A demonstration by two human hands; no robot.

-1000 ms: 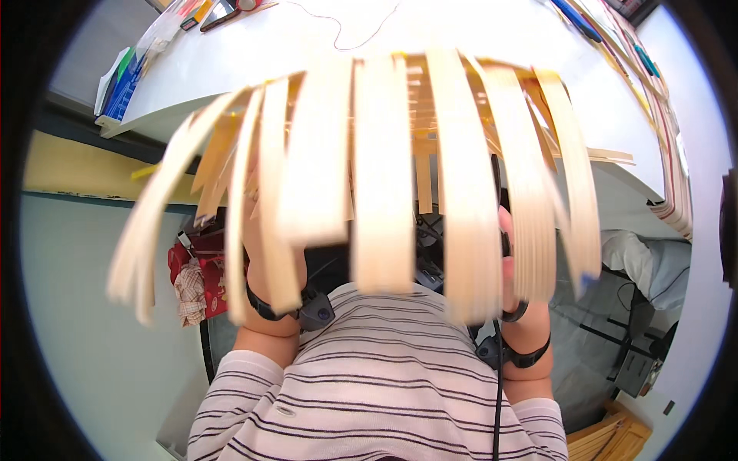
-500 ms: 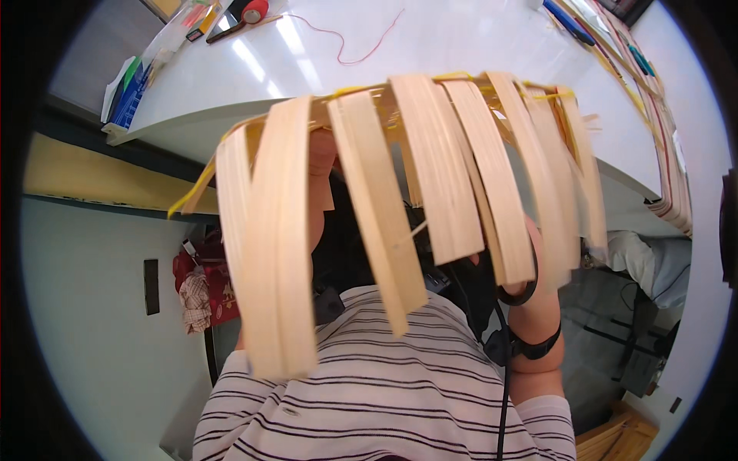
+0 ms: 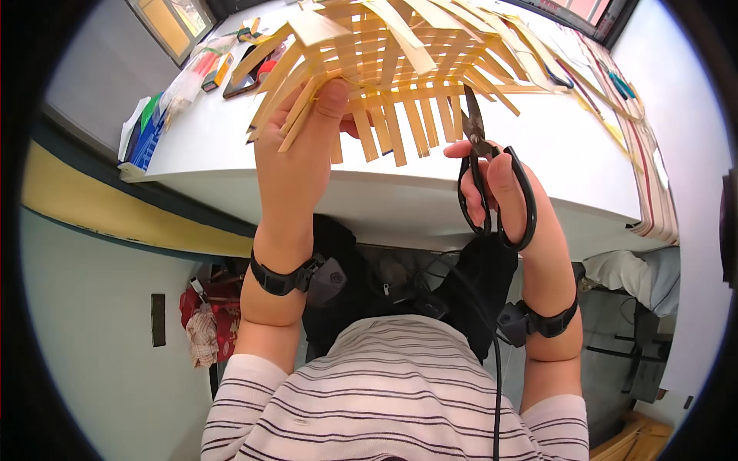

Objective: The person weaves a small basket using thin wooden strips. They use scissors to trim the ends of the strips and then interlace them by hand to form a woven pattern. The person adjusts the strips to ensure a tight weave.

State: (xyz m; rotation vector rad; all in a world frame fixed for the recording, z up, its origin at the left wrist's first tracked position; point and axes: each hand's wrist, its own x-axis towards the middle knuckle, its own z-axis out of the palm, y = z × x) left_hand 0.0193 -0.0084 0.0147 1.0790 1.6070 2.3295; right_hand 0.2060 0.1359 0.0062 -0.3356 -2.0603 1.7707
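Observation:
A half-woven basket of pale flat wooden strips (image 3: 401, 60) is held over the far part of the table, its loose strip ends sticking out all around. My left hand (image 3: 296, 157) grips its near left edge, thumb on the upper side and the other fingers partly hidden under the strips. In my right hand (image 3: 516, 192) is a pair of scissors (image 3: 477, 138) with large black loop handles. Their dark blades point away from me and reach the strip ends at the basket's near right edge; whether a strip lies between the blades, I cannot tell.
The white table (image 3: 400, 188) ends in front of my lap. At its left lie a blue-and-white package (image 3: 144, 146), an orange box (image 3: 218, 72) and a red spool (image 3: 266, 71). A teal-handled tool (image 3: 621, 86) and striped cloth (image 3: 653, 188) are at the right.
The basket has moved away from me, from close before the camera to over the table, and has turned to show its weave. Both hands and the scissors now show plainly.

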